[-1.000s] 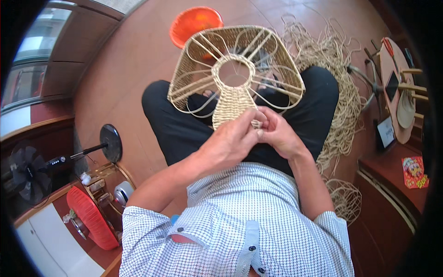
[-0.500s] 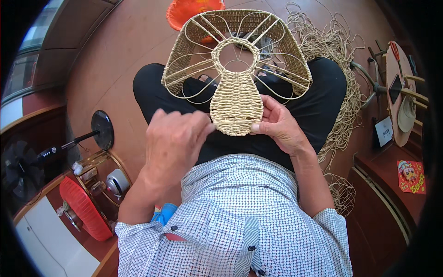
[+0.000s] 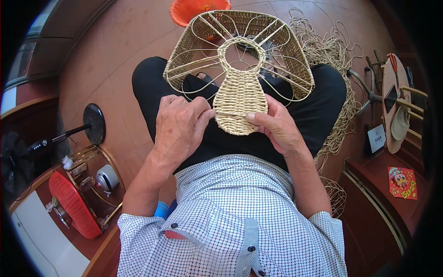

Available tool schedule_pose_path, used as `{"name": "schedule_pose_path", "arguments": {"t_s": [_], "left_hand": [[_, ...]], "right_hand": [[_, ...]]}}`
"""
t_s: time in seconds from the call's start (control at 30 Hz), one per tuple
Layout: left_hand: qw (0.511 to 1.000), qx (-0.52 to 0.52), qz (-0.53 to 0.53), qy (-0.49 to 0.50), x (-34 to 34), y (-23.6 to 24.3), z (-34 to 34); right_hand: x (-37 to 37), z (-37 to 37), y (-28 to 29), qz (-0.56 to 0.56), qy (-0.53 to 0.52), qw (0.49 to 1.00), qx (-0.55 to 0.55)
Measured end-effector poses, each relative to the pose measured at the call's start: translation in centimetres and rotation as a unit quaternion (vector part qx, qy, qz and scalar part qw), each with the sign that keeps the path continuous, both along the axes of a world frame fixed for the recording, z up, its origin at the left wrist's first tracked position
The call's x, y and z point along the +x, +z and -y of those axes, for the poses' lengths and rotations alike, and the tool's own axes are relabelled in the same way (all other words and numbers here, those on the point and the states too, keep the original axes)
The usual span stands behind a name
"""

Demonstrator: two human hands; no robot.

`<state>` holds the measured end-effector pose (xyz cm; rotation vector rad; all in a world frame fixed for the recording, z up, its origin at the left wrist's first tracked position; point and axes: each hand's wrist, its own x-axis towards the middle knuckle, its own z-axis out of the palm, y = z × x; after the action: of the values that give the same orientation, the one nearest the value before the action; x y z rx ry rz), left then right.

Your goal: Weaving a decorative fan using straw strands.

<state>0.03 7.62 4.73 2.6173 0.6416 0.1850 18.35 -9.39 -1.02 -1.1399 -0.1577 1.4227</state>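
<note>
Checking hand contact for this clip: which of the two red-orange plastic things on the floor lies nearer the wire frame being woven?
The orange basin at the top, just behind the wire frame. The red slatted basket sits far off at the lower left.

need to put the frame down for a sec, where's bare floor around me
Bare floor lies to your left, between your left knee, the orange basin and the black fan base. The right is crowded: loose cord pile, wooden reel. Both hands, left hand and right hand, grip the wire frame.
</note>
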Motion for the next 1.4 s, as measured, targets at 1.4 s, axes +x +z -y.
{"name": "schedule_pose_path", "arguments": {"t_s": [1.4], "left_hand": [[0.733, -0.366, -0.057, 0.570, -15.4, -45.5, 7.7]], "right_hand": [[2.1, 3.5, 1.6, 0.136, 0.001, 0.982, -0.131]]}}
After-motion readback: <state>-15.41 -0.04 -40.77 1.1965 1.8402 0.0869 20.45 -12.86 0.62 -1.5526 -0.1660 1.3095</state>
